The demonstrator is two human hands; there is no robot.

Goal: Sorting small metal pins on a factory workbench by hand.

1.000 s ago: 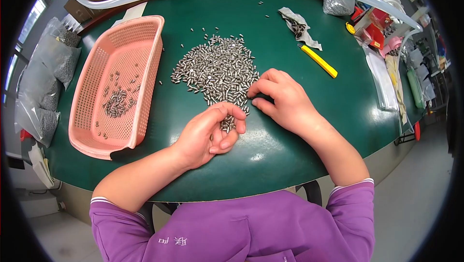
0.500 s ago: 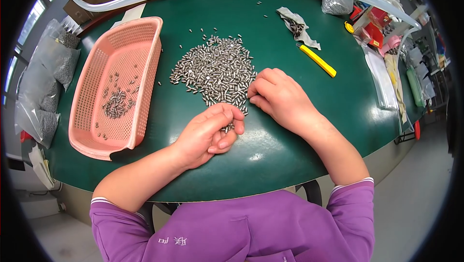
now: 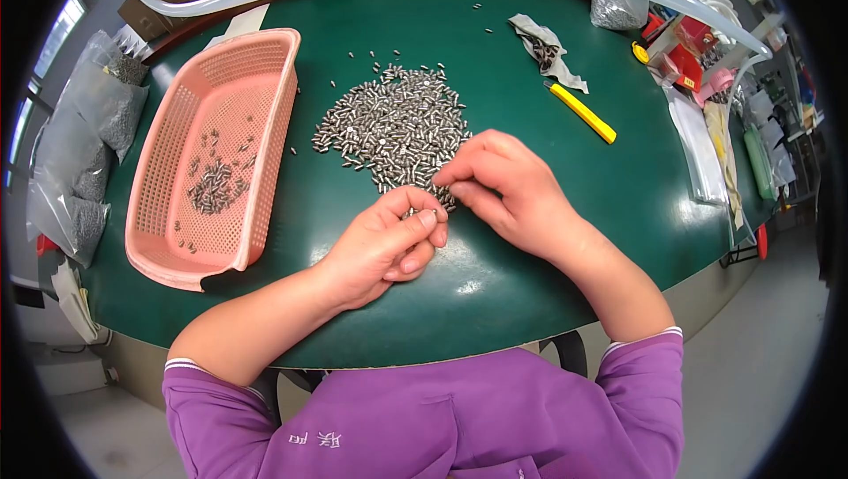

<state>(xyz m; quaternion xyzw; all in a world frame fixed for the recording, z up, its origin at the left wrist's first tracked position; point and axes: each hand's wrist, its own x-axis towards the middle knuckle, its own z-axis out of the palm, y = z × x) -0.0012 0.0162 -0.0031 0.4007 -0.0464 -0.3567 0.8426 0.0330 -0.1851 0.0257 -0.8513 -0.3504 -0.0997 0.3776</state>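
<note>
At the far left of the scene, clear plastic bags are lined up by the edge of the green desk, their lower parts filled with small grey pieces. Behind them, an open cardboard box is partly seen; its contents cannot be made out.

To the right of the bags, a pink perforated basket is set lengthwise on the desk. A small heap of metal pieces is gathered on its floor, with a few more scattered nearer and farther inside it.

Right of the basket, a large pile of small metal cylinders is spread at the middle of the desk, with strays left around its far and left edges. At the pile's near edge, the left hand is held palm inward; its grip is closed, and some of the cylinders are glimpsed between curled index finger and thumb. Just to the right, the right hand is reached over the pile's near right edge. Its thumb and index finger are brought close together; whether a cylinder is pinched there cannot be told.

Farther right, dark pieces are held in a crumpled wrapper, with a yellow cutter laid nearer. Beyond, a clear bag is filled with grey pieces.
</note>
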